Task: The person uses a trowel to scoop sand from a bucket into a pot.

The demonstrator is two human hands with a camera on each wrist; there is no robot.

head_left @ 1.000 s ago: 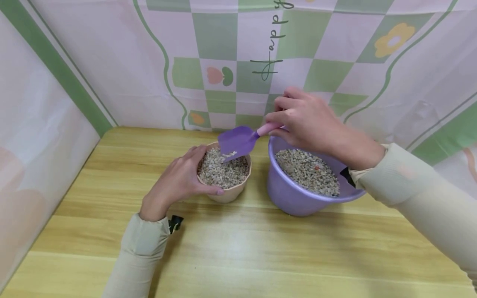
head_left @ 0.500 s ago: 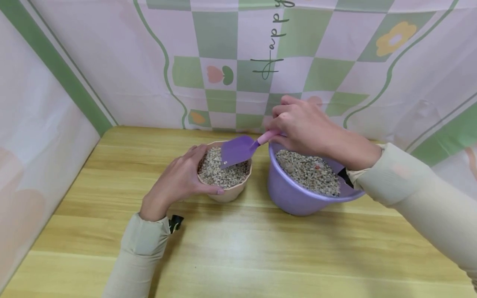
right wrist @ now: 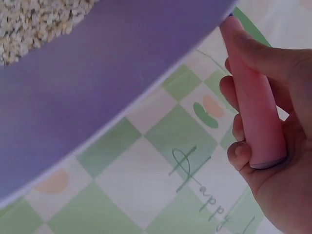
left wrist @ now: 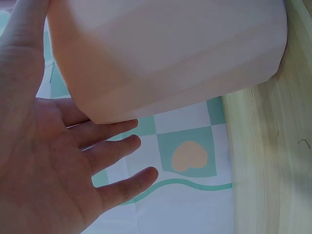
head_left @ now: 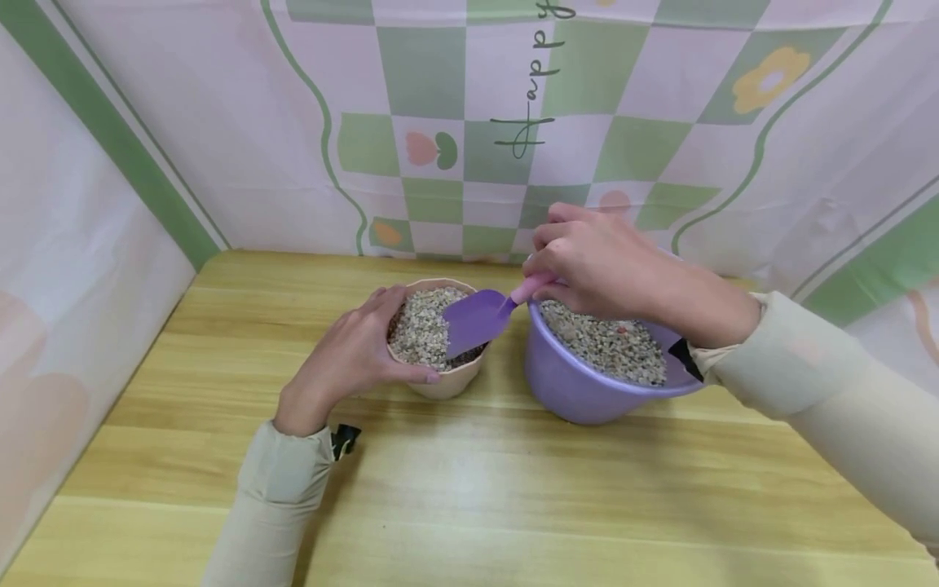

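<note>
My left hand [head_left: 359, 342] holds a cream flower pot [head_left: 447, 383] by its left side, the thumb along the near wall and the fingers toward the far side. Pale gravel [head_left: 424, 330] fills the pot's top, with darker material showing at the right edge. In the left wrist view the pot's wall [left wrist: 175, 53] rests between thumb and forefinger, the other fingers spread below it. My right hand [head_left: 594, 261] grips the pink handle [right wrist: 256, 107] of a small purple shovel [head_left: 477, 322]. The shovel's blade lies tilted against the gravel in the right half of the pot.
A purple basin [head_left: 579, 391] of similar gravel [head_left: 609, 346] stands right of the pot, beneath my right forearm. Both containers sit on a wood-grain table [head_left: 455, 489]. A checkered cloth [head_left: 425, 73] hangs directly behind them.
The shovel's blade has moved down and slightly right onto the gravel, baring darker material near the pot's right edge. My right hand has lowered with it; the left hand stays put.
</note>
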